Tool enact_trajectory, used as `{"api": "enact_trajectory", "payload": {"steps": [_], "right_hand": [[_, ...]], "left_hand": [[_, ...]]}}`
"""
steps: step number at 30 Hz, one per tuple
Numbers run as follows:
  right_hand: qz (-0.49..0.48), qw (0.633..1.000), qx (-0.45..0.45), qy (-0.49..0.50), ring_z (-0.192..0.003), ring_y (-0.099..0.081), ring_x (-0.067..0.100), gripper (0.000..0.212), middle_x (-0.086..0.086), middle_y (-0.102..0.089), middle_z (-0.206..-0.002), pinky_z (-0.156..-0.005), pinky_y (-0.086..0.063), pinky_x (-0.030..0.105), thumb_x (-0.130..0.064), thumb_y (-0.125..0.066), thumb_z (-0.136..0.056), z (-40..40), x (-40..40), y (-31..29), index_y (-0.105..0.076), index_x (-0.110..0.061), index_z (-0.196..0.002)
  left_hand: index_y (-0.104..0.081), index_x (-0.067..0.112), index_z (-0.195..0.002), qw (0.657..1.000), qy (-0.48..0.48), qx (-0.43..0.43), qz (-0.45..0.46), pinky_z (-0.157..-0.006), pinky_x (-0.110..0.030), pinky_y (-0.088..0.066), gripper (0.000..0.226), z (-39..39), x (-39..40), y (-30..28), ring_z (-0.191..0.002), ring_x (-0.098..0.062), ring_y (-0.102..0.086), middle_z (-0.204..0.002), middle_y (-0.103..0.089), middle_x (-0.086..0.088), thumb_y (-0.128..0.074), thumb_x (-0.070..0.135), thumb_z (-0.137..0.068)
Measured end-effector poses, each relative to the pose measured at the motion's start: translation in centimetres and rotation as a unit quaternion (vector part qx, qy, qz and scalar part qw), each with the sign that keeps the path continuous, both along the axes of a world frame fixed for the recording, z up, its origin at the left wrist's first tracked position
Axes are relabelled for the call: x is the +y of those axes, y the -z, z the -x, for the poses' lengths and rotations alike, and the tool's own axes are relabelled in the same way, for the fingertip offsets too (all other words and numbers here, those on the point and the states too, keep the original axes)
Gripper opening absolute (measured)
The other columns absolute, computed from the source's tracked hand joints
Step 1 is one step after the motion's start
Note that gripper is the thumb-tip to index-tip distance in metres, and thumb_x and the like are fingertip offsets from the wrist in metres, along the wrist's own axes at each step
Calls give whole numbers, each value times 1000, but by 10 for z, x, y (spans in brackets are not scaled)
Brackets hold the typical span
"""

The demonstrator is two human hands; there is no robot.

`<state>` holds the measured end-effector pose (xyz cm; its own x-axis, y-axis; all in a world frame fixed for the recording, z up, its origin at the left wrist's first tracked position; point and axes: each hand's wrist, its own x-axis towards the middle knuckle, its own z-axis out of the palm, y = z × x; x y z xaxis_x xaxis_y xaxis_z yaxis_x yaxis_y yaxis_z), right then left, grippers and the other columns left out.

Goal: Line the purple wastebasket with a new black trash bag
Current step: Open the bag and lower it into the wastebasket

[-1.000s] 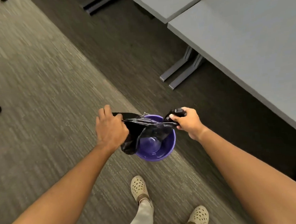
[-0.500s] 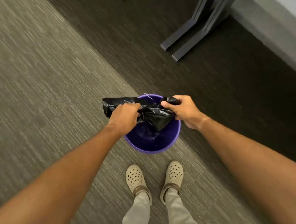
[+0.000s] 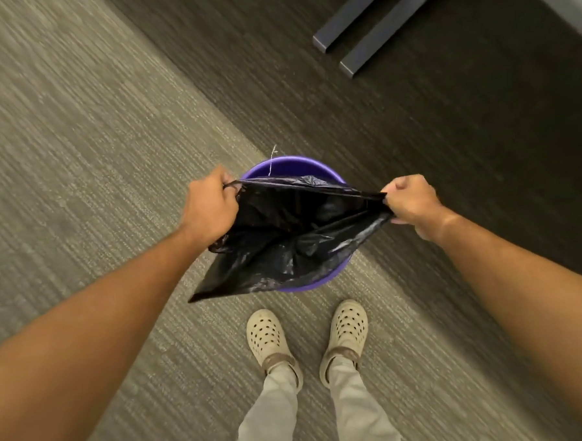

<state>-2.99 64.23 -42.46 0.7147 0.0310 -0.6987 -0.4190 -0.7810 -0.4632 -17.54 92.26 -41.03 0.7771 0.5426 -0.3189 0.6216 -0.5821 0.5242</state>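
The purple wastebasket [image 3: 290,164] stands on the carpet just ahead of my feet, mostly hidden under the bag; only its far rim and a strip of its near side show. A black trash bag [image 3: 283,234] is stretched wide above it, its mouth pulled apart. My left hand [image 3: 209,207] grips the bag's left edge in a fist. My right hand [image 3: 411,202] grips the right edge the same way. A loose corner of the bag hangs out past the basket's near left side.
Two dark metal table feet [image 3: 360,31] lie on the darker carpet at the upper right. My beige clogs [image 3: 267,341] stand right behind the basket. A thin white thread [image 3: 272,160] sticks up at the basket's far rim.
My hands have moved apart, spreading the bunched bag wide open over the basket. The view has tilted further down and moved closer.
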Motion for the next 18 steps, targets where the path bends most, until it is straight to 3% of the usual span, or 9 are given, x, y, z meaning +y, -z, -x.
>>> {"api": "enact_trajectory", "payload": {"steps": [1,3,6,9,11,13,15,18], "right_hand": [[-54,990,47,122,-72,-59,17,26,3,-61,-77,-60,-52,29,-1,-47,-83,2,3,2,-64,-17,-73],[-158,931,132,303,-73,-56,20,35,8,-57,-84,-62,-49,32,7,-37,-90,4,8,7,-60,-18,-80],[-210,873,148,415,-75,-57,23,40,13,-54,-91,-70,-52,39,13,-28,-93,8,9,19,-55,-15,-87],[-205,873,145,418,-70,-62,24,33,14,-62,-85,-58,-54,34,7,-35,-94,10,12,31,-59,-15,-89],[-204,887,128,395,-71,-66,26,30,14,-67,-85,-63,-57,36,2,-41,-93,3,15,39,-65,-16,-90],[-209,905,113,353,-69,-68,26,29,13,-69,-82,-68,-58,38,-1,-43,-90,-10,19,49,-69,-17,-89],[-233,917,133,294,-64,-67,24,27,11,-68,-78,-63,-58,33,-5,-44,-86,-22,21,58,-69,-16,-89],[-246,929,137,240,-71,-65,24,17,10,-68,-83,-71,-55,34,-14,-49,-86,-38,22,74,-66,-16,-87]], "left_hand": [[-56,13,-85,1000,-11,2,4,-66,-26,-32,9,0,-2,2,-73,-22,-52,-73,-56,-1,-53,15,-93],[-54,15,-83,999,-32,6,6,-63,-22,-29,11,2,-6,7,-67,-18,-49,-67,-51,5,-53,18,-94],[-51,17,-82,998,-58,9,7,-54,-18,-29,13,7,-13,16,-59,-4,-43,-64,-48,10,-53,17,-95],[-51,19,-81,997,-67,27,3,-49,-17,-26,14,9,-13,30,-60,2,-44,-65,-50,9,-52,16,-95],[-54,21,-78,996,-78,21,22,-49,-14,-27,17,6,-5,43,-60,1,-47,-65,-53,9,-54,17,-95],[-55,22,-74,995,-93,7,47,-51,-21,-32,20,-2,7,58,-60,-4,-50,-65,-56,7,-56,18,-93],[-56,22,-69,992,-111,-6,57,-59,-26,-36,22,-9,22,74,-61,-11,-53,-65,-59,5,-60,20,-91],[-57,20,-62,979,-160,-30,120,-60,-23,-43,26,-23,41,95,-63,-16,-55,-65,-61,-1,-68,21,-86]]}}
